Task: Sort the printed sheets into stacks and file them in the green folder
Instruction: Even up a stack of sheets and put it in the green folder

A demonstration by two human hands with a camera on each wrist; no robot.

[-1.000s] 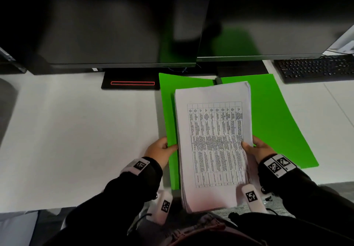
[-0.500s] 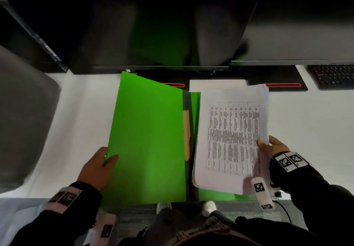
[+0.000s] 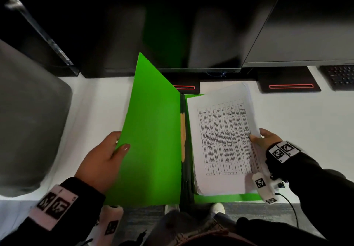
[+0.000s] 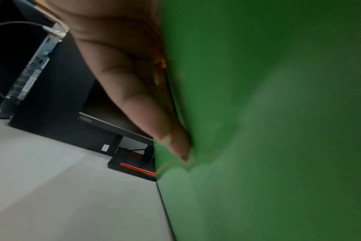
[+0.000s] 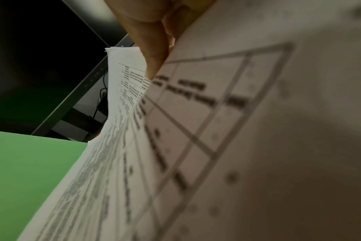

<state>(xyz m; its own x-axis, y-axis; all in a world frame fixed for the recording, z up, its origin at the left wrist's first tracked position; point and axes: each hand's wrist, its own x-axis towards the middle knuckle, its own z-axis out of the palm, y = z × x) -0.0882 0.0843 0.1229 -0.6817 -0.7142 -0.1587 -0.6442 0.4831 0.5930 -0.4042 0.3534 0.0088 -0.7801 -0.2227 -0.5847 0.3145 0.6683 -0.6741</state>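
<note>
The green folder (image 3: 153,140) lies open on the white desk, its left cover raised and tilted up. My left hand (image 3: 107,153) pinches that cover's outer edge, thumb on the inner face; in the left wrist view a finger (image 4: 134,91) lies flat against the green cover (image 4: 268,114). A thick stack of printed sheets (image 3: 224,140) with a table on top rests on the folder's right half. My right hand (image 3: 266,138) holds the stack's right edge, thumb on top. The right wrist view shows the sheets (image 5: 216,130) close up and the green cover (image 5: 31,171) beyond.
Dark monitors (image 3: 172,25) and their stands with red stripes (image 3: 291,86) line the back of the desk (image 3: 306,121). A black keyboard (image 3: 341,77) sits at the far right. A grey chair back (image 3: 28,121) stands at the left.
The folder was turned so the stack lies on its right half. My left hand went from the folder's left edge to the cover and has raised it steeper.
</note>
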